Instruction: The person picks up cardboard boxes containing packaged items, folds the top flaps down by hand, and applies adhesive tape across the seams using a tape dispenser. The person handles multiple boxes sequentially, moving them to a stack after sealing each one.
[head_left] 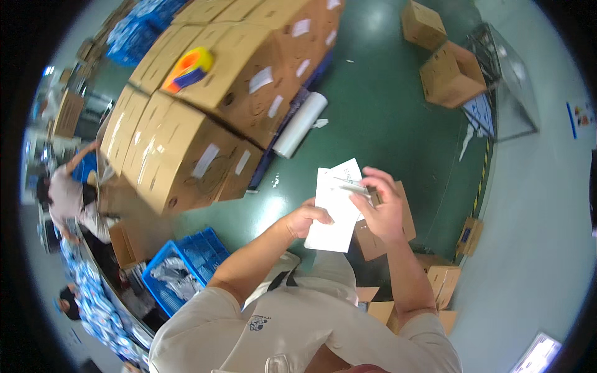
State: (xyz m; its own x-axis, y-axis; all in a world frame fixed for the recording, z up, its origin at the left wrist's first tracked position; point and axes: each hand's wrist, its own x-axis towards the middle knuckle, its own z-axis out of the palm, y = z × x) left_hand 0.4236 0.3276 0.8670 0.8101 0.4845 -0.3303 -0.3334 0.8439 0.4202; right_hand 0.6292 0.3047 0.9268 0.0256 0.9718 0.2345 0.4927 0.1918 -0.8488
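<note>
Carton stack (pixel 165 152), upper left | tape rolls (pixel 204 57), yellow-orange, on top | white film roll (pixel 301 124), on green floor (pixel 373 99) just beside stack | blue crate (pixel 208 250), grey bags (pixel 176 278) inside | co-worker (pixel 69 193), far left | open carton (pixel 451 78), upper right

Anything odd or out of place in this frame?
Litter, mainly: a white scrap lies on the floor beside the white roll, and a crumpled white strip lies near the striped line. Both look like dropped waste. The papers in the left hand show no obvious damage.
</note>
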